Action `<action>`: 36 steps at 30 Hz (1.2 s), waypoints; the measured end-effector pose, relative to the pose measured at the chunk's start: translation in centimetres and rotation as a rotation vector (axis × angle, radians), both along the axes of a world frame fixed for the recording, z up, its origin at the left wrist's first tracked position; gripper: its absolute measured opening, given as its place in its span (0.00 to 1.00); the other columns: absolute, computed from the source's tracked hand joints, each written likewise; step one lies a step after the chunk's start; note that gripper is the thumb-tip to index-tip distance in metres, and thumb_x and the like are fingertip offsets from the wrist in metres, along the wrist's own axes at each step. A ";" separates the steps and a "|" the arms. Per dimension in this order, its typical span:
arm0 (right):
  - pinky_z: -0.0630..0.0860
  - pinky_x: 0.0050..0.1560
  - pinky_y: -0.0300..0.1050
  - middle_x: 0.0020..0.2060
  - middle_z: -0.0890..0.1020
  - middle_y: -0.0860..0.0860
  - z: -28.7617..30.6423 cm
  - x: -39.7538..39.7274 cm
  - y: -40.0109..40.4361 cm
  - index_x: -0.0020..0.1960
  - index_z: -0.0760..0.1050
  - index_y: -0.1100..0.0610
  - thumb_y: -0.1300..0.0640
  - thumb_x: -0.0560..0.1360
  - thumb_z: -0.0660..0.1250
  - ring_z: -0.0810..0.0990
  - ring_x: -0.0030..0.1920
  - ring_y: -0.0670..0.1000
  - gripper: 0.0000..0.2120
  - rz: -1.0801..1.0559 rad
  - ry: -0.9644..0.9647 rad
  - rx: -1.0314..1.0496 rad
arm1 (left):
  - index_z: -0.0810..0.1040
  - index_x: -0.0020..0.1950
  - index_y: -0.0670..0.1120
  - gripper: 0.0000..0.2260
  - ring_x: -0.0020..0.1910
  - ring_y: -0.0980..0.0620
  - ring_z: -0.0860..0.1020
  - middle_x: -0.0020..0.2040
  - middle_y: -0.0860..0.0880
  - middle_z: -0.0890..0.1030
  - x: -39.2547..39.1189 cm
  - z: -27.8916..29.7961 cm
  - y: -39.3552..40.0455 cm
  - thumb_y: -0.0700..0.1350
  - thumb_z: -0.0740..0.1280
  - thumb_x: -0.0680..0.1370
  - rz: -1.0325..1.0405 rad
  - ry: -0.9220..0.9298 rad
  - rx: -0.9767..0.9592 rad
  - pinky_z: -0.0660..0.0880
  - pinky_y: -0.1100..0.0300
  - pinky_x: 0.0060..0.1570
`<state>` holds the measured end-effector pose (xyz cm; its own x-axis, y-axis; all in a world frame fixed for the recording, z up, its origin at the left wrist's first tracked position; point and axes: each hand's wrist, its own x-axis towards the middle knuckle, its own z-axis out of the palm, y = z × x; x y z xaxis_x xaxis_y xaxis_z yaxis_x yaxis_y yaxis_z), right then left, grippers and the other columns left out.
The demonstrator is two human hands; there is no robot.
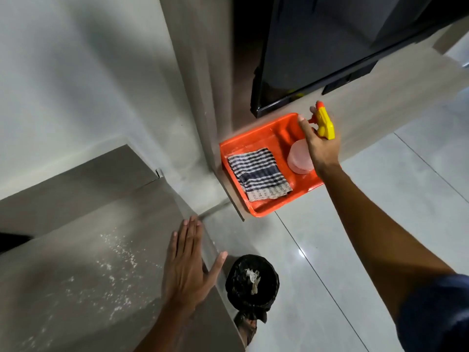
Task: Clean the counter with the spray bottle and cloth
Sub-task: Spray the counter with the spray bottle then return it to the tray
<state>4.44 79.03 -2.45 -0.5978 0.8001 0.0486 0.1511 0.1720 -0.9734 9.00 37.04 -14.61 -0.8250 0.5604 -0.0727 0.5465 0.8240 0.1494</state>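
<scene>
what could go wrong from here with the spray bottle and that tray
The orange tray overhangs the ledge edge, so bumping it while lifting the spray bottle with the right hand might tip it, dropping the striped cloth. The left hand lies flat by the white powder and may smear it.

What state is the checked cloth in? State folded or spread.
Folded: the checked cloth lies as a compact layered square in the orange tray.

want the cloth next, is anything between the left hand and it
Nothing visible blocks it. The striped folded cloth lies uncovered in the orange plastic tray, across an open gap from the left hand, flat on the grey counter.
</scene>
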 end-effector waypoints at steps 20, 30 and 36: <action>0.84 0.65 0.43 0.58 0.89 0.45 6.9 2.4 -4.9 0.59 0.81 0.43 0.44 0.88 0.66 0.88 0.64 0.48 0.06 -0.086 0.226 0.003 | 0.50 0.91 0.50 0.43 0.92 0.50 0.47 0.92 0.50 0.47 0.0 2.0 0.1 0.76 0.48 0.84 0.022 -0.055 0.070 0.55 0.40 0.90; 0.78 0.65 0.60 0.50 0.86 0.44 12.5 7.5 -22.4 0.49 0.81 0.43 0.45 0.89 0.63 0.84 0.56 0.53 0.13 0.225 0.364 -0.178 | 0.60 0.89 0.45 0.35 0.91 0.46 0.55 0.91 0.46 0.57 -0.6 7.0 -6.7 0.63 0.60 0.88 0.097 0.069 0.408 0.59 0.36 0.88; 0.89 0.50 0.65 0.61 0.89 0.54 11.0 10.9 -37.3 0.61 0.84 0.48 0.32 0.82 0.68 0.87 0.64 0.54 0.21 0.353 0.177 -0.471 | 0.62 0.88 0.44 0.33 0.91 0.47 0.57 0.91 0.47 0.60 1.9 6.9 -22.4 0.62 0.58 0.88 0.290 0.026 0.330 0.59 0.38 0.88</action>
<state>15.34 41.72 8.51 -0.8459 0.5149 -0.1392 -0.0073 -0.2722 -0.9622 10.95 14.67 -7.75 -0.9509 0.2946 0.0946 0.3065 0.8545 0.4194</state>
